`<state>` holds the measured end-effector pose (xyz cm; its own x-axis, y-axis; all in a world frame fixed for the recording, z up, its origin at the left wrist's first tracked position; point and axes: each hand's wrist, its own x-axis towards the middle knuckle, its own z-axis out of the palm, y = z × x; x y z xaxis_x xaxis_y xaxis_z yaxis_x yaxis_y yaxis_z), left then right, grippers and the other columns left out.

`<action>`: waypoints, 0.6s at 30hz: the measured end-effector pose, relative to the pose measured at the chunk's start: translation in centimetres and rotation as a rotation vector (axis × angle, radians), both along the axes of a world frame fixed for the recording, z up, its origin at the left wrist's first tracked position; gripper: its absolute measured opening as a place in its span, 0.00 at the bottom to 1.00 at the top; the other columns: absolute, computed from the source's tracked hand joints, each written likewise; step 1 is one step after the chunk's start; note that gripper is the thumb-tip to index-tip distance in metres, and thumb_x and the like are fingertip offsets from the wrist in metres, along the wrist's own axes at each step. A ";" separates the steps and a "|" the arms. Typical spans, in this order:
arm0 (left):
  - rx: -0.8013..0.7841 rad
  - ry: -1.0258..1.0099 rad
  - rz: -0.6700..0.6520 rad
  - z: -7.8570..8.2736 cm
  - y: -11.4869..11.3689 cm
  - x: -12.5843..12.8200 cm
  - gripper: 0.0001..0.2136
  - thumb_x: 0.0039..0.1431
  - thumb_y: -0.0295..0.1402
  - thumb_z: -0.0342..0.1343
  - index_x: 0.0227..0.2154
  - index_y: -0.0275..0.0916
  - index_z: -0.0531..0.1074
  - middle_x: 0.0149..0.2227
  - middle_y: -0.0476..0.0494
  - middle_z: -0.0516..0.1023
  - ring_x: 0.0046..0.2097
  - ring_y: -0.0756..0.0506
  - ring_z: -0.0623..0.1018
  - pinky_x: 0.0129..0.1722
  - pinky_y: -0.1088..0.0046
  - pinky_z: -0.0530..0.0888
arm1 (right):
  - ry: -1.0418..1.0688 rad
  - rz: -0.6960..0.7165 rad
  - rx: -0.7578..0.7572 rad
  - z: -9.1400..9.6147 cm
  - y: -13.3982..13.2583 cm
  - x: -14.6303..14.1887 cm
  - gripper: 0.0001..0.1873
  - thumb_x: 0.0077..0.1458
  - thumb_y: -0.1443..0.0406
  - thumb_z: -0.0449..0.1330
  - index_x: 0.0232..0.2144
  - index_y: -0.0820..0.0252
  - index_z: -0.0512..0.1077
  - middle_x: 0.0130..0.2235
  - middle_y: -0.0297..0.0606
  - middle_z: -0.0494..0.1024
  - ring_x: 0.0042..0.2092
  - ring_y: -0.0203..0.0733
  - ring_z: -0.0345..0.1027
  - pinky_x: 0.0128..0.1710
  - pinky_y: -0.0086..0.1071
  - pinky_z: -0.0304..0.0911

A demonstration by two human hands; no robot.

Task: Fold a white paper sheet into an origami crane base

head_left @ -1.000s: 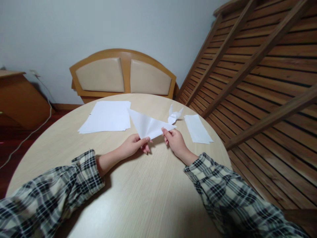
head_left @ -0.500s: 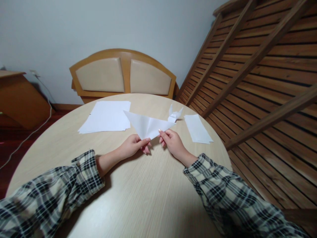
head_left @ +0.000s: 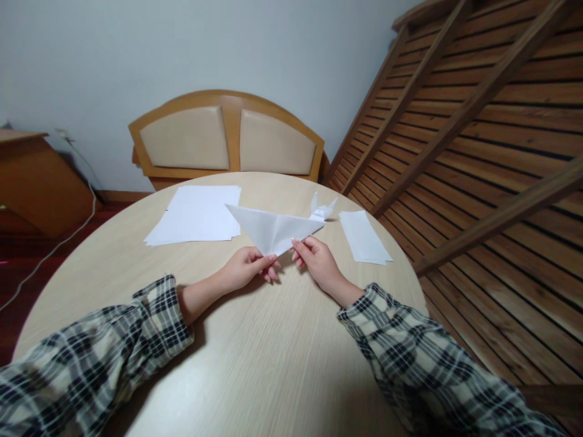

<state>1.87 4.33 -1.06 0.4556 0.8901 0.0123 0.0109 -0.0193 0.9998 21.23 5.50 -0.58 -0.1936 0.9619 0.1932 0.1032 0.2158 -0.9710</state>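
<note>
A white sheet folded into a triangle point(head_left: 273, 229) stands lifted off the round light-wood table point(head_left: 255, 358), its point down between my hands. My left hand point(head_left: 248, 267) pinches the lower tip from the left. My right hand point(head_left: 315, 262) pinches the lower right edge close to the tip. Both sleeves are plaid.
A stack of white sheets point(head_left: 195, 215) lies at the far left of the table. A small folded paper figure point(head_left: 321, 211) and a narrow pile of paper strips point(head_left: 363, 237) lie at the far right. A wooden chair point(head_left: 228, 139) stands behind the table; slatted wooden frames point(head_left: 478, 133) lean at right.
My right hand slid down the paper's edge toward the tip, closer to my left hand. The triangle swung so its top edge lies flatter and wider.
</note>
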 end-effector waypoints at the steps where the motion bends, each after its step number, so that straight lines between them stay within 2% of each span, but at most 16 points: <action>1: 0.004 0.005 -0.003 0.1 0.0 0.0 0.17 0.57 0.44 0.59 0.29 0.31 0.77 0.23 0.41 0.80 0.25 0.49 0.78 0.29 0.74 0.74 | -0.002 0.025 -0.009 -0.1 0.0 -0.1 0.21 0.54 0.47 0.59 0.26 0.59 0.68 0.24 0.32 0.71 0.23 0.31 0.63 0.21 0.26 0.59; 4: 0.028 0.042 -0.049 0.3 0.0 0.0 0.19 0.58 0.46 0.58 0.27 0.32 0.77 0.24 0.40 0.81 0.26 0.49 0.77 0.30 0.74 0.74 | -0.026 0.065 -0.026 -0.5 -0.1 -0.2 0.21 0.54 0.48 0.59 0.25 0.60 0.68 0.24 0.32 0.71 0.23 0.32 0.63 0.22 0.27 0.60; 7: 0.052 0.066 -0.086 0.4 -0.1 -0.1 0.19 0.59 0.45 0.57 0.27 0.31 0.77 0.25 0.39 0.81 0.26 0.49 0.77 0.30 0.75 0.73 | -0.048 0.044 0.003 -0.9 0.0 -0.2 0.20 0.56 0.49 0.58 0.24 0.60 0.68 0.22 0.32 0.71 0.23 0.32 0.63 0.22 0.27 0.59; 12: -0.004 0.001 -0.093 0.0 -0.1 -0.2 0.13 0.55 0.38 0.62 0.35 0.31 0.76 0.28 0.41 0.81 0.29 0.49 0.79 0.30 0.75 0.72 | -0.032 0.005 0.017 -0.7 0.1 -0.1 0.19 0.56 0.50 0.59 0.24 0.59 0.67 0.23 0.32 0.71 0.23 0.33 0.64 0.21 0.27 0.59; 18: -0.060 -0.018 -0.095 0.0 -0.2 -0.2 0.14 0.52 0.33 0.64 0.40 0.30 0.75 0.29 0.41 0.80 0.31 0.48 0.80 0.34 0.72 0.74 | -0.024 -0.022 0.026 -0.5 0.2 0.0 0.19 0.56 0.51 0.59 0.25 0.59 0.66 0.23 0.32 0.71 0.23 0.32 0.63 0.21 0.27 0.58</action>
<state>1.69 4.13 -1.04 0.5380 0.8424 -0.0308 -0.0061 0.0404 0.9992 21.22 5.75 -1.08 -0.1768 0.9607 0.2138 0.1311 0.2383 -0.9623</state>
